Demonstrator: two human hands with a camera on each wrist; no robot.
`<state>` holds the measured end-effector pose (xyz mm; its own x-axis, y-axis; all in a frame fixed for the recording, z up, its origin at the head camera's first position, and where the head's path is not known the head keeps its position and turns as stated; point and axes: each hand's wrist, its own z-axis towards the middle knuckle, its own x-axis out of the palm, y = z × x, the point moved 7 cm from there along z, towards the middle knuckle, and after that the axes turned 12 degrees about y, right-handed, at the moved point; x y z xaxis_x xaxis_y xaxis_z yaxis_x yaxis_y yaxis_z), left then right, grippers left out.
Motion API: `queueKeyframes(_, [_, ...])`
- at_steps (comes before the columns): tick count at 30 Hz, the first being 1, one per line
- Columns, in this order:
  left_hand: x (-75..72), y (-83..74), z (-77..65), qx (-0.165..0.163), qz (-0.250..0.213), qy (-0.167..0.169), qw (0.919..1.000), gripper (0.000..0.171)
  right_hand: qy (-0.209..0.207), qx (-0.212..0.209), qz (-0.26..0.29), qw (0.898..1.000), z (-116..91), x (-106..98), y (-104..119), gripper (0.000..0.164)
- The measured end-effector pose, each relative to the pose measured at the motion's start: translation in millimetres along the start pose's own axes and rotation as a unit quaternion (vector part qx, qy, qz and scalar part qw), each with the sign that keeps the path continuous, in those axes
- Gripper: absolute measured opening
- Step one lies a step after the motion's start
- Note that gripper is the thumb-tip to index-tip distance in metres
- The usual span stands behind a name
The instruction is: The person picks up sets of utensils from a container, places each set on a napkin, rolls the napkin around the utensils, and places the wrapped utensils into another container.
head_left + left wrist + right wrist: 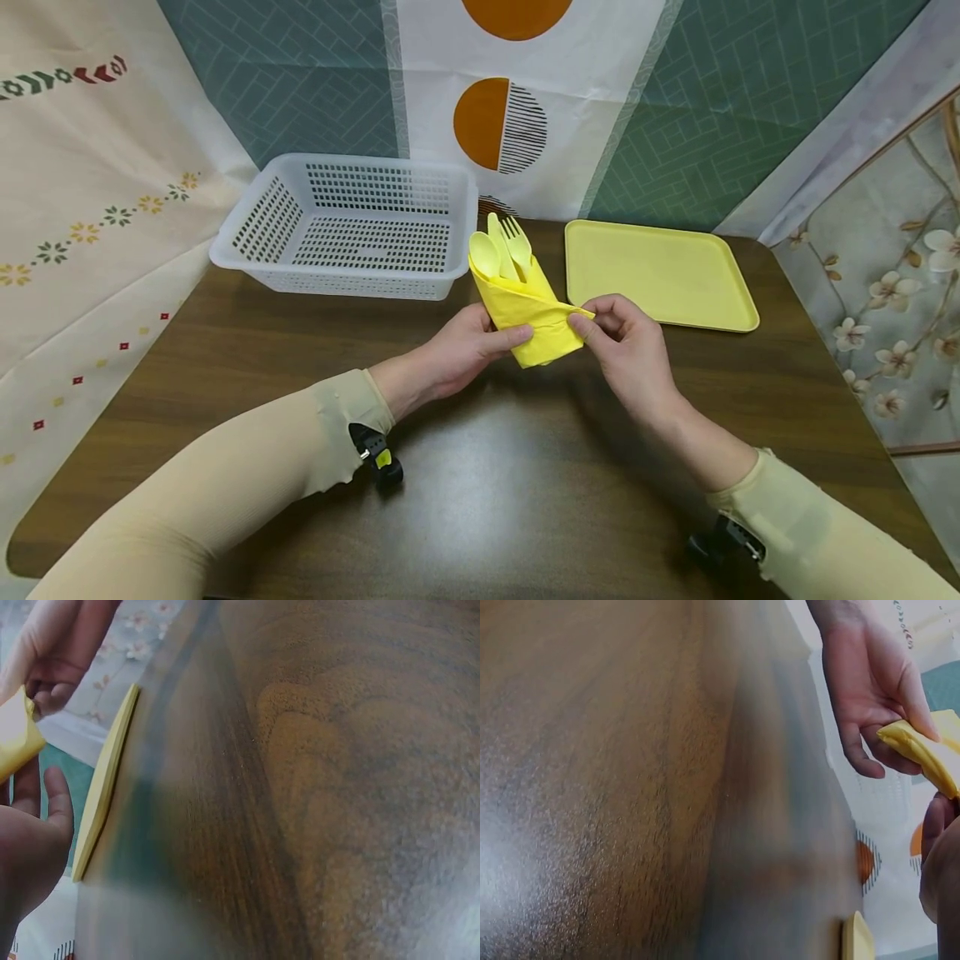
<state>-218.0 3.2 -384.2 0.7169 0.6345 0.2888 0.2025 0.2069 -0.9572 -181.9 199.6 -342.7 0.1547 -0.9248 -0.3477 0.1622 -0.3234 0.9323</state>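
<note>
A yellow napkin (pixel 536 329) is folded around a yellow spoon (pixel 485 254), a knife (pixel 501 247) and a fork (pixel 517 243), whose upper ends stick out at the top. My left hand (pixel 468 346) holds the bundle from the left, thumb across its front and fingers behind. At the right, my right hand (pixel 630 350) pinches a pointed corner of the napkin between thumb and fingers. Both hands hold it above the table. In the left wrist view only part of the napkin (pixel 16 742) shows; the right wrist view also cuts the napkin (pixel 922 754) off at its edge.
A white perforated plastic basket (pixel 352 283) stands at the back left of the dark wooden table (pixel 450 500). At the back right lies a pale yellow tray (pixel 660 271). Patterned cloths (pixel 315 83) hang behind the table and along both sides.
</note>
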Motion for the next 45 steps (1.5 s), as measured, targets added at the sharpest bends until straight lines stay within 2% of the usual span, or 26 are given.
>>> queueKeyframes(5, [2.2,-2.9,0.1,0.006,0.004,0.004,1.0,0.034,0.001,0.0,0.034,0.999,1.5,0.8,-1.7,0.026])
queueKeyframes(8, [3.4,-4.0,0.3,0.01,0.002,0.006,0.9999,0.035,-0.014,-0.014,0.022,1.0,0.5,0.4,0.4,0.028])
queueKeyframes(12, [4.3,-5.4,-0.5,0.01,0.001,0.006,0.9999,0.036,-0.057,-0.057,-0.054,0.995,-2.2,-1.5,7.8,0.028])
queueKeyframes(15, [4.6,-6.2,-1.0,0.012,0.002,0.003,0.9999,0.038,-0.078,-0.099,-0.142,0.982,-4.3,0.8,16.6,0.022])
queueKeyframes(19, [2.6,-7.8,-0.8,0.016,0.006,-0.011,0.9998,0.039,-0.077,-0.132,-0.236,0.96,-5.1,8.0,25.8,0.015])
queueKeyframes(22, [-0.4,-9.6,-1.3,0.02,0.02,-0.031,0.9991,0.039,-0.067,-0.126,-0.257,0.956,-4.4,11.9,27.2,0.016])
queueKeyframes(25, [-3.3,-12.0,-2.0,0.023,0.04,-0.048,0.9978,0.04,-0.054,-0.109,-0.251,0.96,-3.6,13.9,26.1,0.019])
queueKeyframes(28, [-5.5,-13.6,-2.8,0.022,0.058,-0.058,0.9964,0.041,-0.037,-0.085,-0.225,0.97,-1.8,14.7,23.0,0.025])
queueKeyframes(32, [-7.3,-14.3,-3.4,0.017,0.078,-0.061,0.9949,0.041,-0.007,-0.037,-0.154,0.987,2.7,15.1,14.9,0.033])
queueKeyframes(35, [-8.6,-14.4,-3.4,0.014,0.091,-0.059,0.994,0.041,0.01,0.001,-0.096,0.995,6.1,15.5,8.4,0.036])
queueKeyframes(40, [-9.3,-14.9,-4.1,0.012,0.105,-0.051,0.9931,0.042,0.028,0.039,-0.048,0.998,6.7,16.4,5.2,0.041])
queueKeyframes(45, [-7.5,-16.2,-2.8,0.019,0.116,-0.036,0.9924,0.042,0.037,0.046,-0.03,0.998,5.8,17.8,7.6,0.044])
